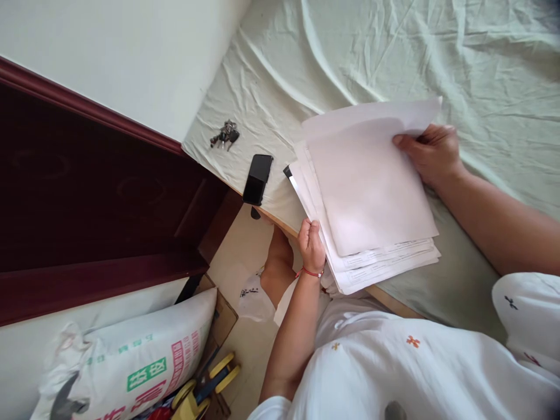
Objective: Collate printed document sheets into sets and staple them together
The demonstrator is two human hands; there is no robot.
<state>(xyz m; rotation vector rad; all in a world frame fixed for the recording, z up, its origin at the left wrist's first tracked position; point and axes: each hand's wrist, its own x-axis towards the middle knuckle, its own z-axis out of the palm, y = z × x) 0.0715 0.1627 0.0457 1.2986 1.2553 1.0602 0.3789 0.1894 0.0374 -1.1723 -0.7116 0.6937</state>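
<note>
A loose stack of paper sheets (371,192) lies at the near edge of a cloth-covered surface, its top sheet blank and the lower ones showing printed lines along their edges. My left hand (311,245), with a red cord on its wrist, is closed around the stack's left edge. At the upper right, my right hand (431,154) pinches a sheet, thumb on top and fingers hidden beneath it. That sheet's far part is lifted and bent. A dark corner of something pokes out under the stack's left side.
A black phone (258,179) and a bunch of keys (225,135) lie left of the papers on the wrinkled pale green cloth (350,52). Dark red panelling (87,175) stands at the left. Below are a printed white sack (144,361) and a yellow-wheeled object (210,382).
</note>
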